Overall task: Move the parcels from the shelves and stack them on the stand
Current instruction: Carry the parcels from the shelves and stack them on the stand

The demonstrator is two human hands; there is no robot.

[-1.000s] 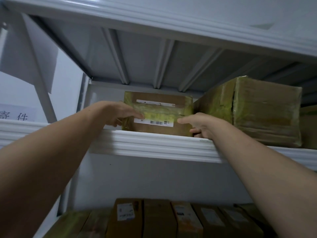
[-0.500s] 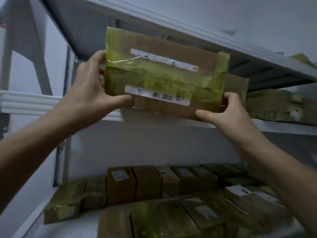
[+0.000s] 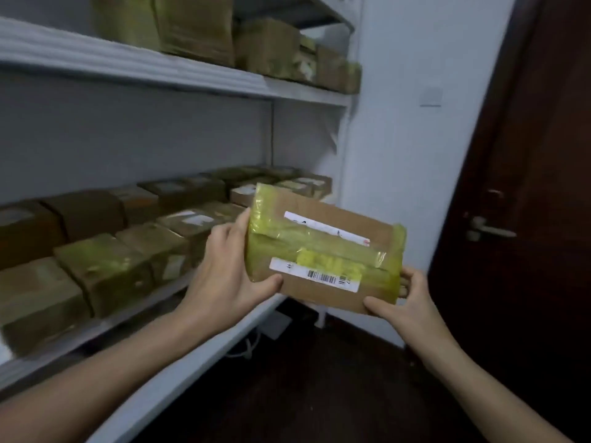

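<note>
The taped cardboard parcel (image 3: 323, 247) with the barcode label is in mid-air, clear of the shelving, held between both hands. The left hand (image 3: 230, 270) grips its left end, thumb on the front and fingers round the back. The right hand (image 3: 406, 302) clamps the lower right corner the same way.

Left of the left hand, the lower shelf (image 3: 192, 362) carries rows of other boxes (image 3: 105, 273), and above both hands the upper shelf (image 3: 128, 55) has more. Right of the right hand there's a dark door (image 3: 527, 155).

Looks like the carry step to me. The stand isn't in view, so the next move is to turn, find it, and set the parcel down flat.
</note>
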